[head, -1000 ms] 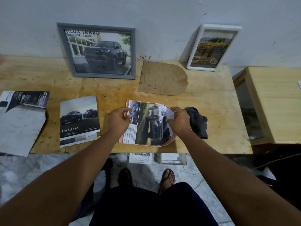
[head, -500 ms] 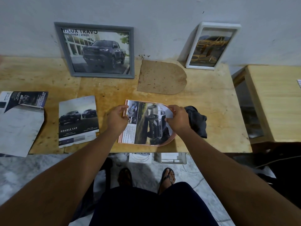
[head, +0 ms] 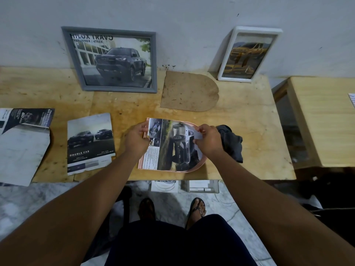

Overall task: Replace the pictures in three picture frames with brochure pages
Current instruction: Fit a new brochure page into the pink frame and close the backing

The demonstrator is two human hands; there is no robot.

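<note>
A pink arch-shaped picture frame (head: 202,163) lies flat near the table's front edge. On it rests a brochure page (head: 172,148) showing a white truck. My left hand (head: 135,140) pinches the page's left edge. My right hand (head: 208,141) holds its folded right edge, fingers curled over the paper. A grey frame (head: 76,60) with a dark truck picture leans on the wall at the back left. A white frame (head: 276,41) with a yellow truck picture leans at the back right. The brown arch-shaped backing board (head: 189,92) lies between them.
A "Double Cab" brochure (head: 90,143) lies left of my hands, with more brochure sheets (head: 21,143) at the far left. A dark cloth (head: 231,143) sits by my right hand. A second wooden table (head: 324,120) stands to the right. My feet show below the wooden table (head: 259,131).
My hands have shifted slightly on the page, pressing it onto the pink frame; my right hand's fingers have curled further over the right edge. Everything else is still.
</note>
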